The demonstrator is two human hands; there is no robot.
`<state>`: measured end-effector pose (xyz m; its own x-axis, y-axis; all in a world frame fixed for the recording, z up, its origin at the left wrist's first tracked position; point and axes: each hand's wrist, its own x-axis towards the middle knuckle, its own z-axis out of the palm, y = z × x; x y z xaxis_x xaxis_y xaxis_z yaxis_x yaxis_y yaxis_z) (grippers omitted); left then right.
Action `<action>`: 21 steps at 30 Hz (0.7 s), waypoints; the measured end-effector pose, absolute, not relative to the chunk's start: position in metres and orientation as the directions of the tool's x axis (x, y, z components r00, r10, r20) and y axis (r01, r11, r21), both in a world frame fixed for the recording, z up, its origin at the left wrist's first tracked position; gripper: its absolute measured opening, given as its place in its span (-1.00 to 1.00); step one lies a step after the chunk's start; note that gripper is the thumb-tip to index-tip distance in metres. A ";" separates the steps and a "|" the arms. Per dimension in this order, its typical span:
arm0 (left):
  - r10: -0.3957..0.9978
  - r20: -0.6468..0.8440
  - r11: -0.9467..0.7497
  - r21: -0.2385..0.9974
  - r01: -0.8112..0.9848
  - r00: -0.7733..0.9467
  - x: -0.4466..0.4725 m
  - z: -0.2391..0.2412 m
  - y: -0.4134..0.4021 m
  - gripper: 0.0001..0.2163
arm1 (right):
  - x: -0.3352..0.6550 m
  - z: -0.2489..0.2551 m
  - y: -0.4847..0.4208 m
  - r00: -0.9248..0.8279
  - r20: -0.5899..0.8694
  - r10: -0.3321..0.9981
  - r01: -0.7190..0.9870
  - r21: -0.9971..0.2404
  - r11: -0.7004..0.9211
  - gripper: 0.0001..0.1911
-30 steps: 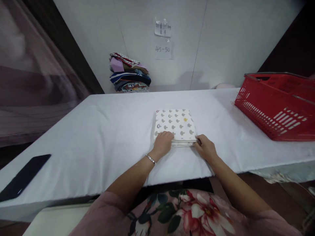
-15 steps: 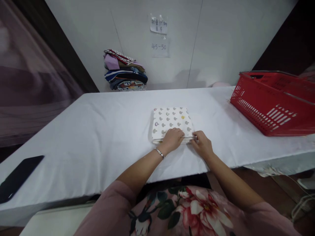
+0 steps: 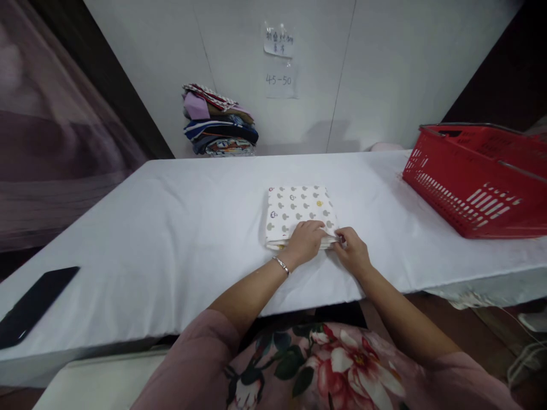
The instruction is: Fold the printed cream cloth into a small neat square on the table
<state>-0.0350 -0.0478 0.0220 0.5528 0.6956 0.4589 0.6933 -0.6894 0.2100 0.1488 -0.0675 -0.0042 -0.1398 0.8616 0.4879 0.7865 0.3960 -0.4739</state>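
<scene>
A folded white cloth (image 3: pixel 299 205) printed with grey mushroom-like shapes, with a few coloured ones, lies on the white-covered table (image 3: pixel 205 228) in front of me. My left hand (image 3: pixel 305 242) reaches over its front edge, fingers bent to the right on the top layer and thumb close to the edge. At the front right corner, the thumb and fingers of my right hand (image 3: pixel 352 250) pinch the cloth's edge. Several layers show along the front side. My left hand covers part of that edge.
A red plastic basket (image 3: pixel 461 193) stands on the table at the right. Against the wall is a stack of folded fabrics (image 3: pixel 220 122). A dark flat phone-like object (image 3: pixel 36 304) lies at the left front. Handwritten paper signs (image 3: pixel 279 80) hang on the wall.
My left hand has slid slightly right along the cloth's front edge, towards my right hand. My right hand keeps its pinch at the corner. The view has shifted a little.
</scene>
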 end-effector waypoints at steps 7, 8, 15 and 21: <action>0.717 0.396 -0.672 0.172 0.721 0.574 -0.027 0.026 -0.049 -0.88 | 0.149 -0.004 -0.066 -0.154 0.498 0.854 0.755 -0.499 0.427 -0.78; 0.716 0.404 -0.670 0.166 0.723 0.570 -0.026 0.026 -0.050 -0.88 | 0.149 -0.004 -0.066 -0.159 0.494 0.855 0.751 -0.501 0.429 -0.78; 0.681 0.474 -0.677 0.121 0.726 0.557 -0.021 0.023 -0.050 -0.90 | 0.147 -0.003 -0.067 -0.171 0.473 0.864 0.739 -0.519 0.430 -0.76; 0.583 0.497 -0.760 0.053 0.648 0.643 -0.022 0.023 -0.051 -0.87 | 0.149 -0.003 -0.065 -0.183 0.470 0.864 0.748 -0.504 0.433 -0.75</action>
